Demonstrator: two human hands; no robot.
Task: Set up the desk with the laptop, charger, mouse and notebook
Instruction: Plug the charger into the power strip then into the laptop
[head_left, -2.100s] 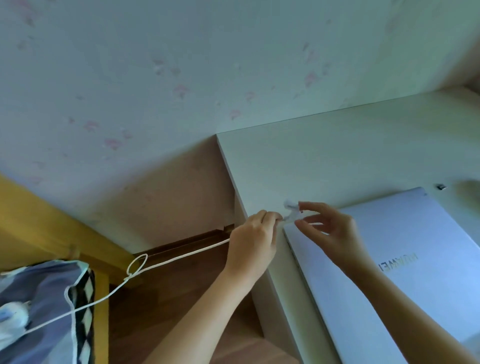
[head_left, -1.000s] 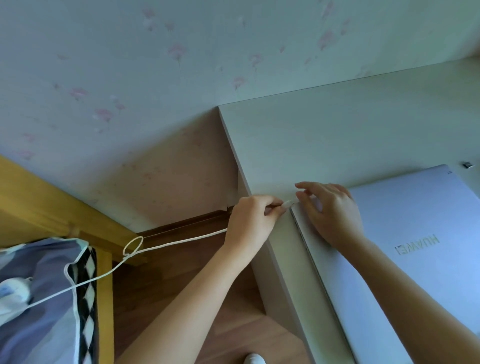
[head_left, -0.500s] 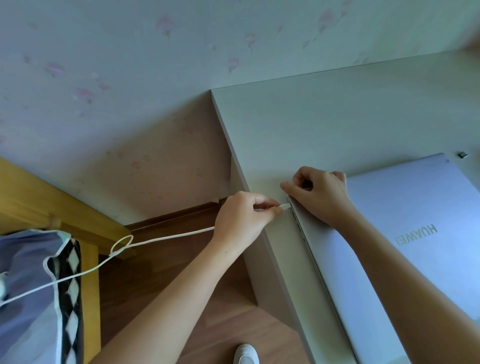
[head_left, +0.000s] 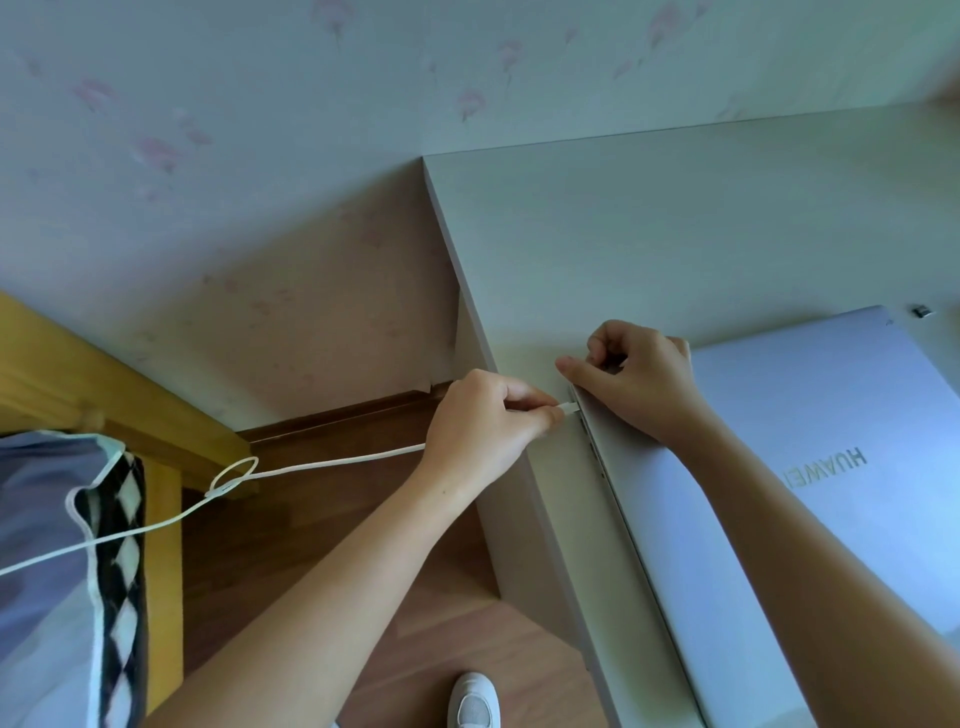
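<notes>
A closed silver laptop (head_left: 810, 447) lies on the pale desk (head_left: 649, 239), near its left edge. My left hand (head_left: 483, 426) pinches the white plug of the charger cable (head_left: 322, 465) right at the laptop's left side. My right hand (head_left: 639, 379) rests on the laptop's far left corner with its fingers curled and its thumb along the corner edge. The cable runs left from my left hand, forms a small loop (head_left: 234, 475), and crosses the bedding. No mouse or notebook is visible.
A wooden bed frame (head_left: 78, 384) with grey patterned bedding (head_left: 47, 571) stands at the left. Wooden floor lies between bed and desk, with a white shoe (head_left: 474, 701) at the bottom. A small dark object (head_left: 922, 311) sits on the desk beyond the laptop. A flowered wall is behind.
My left hand has brought the cable plug from above the desk edge down to the laptop's left side. My right hand let go of the plug and settled on the laptop's corner, fingers curling.
</notes>
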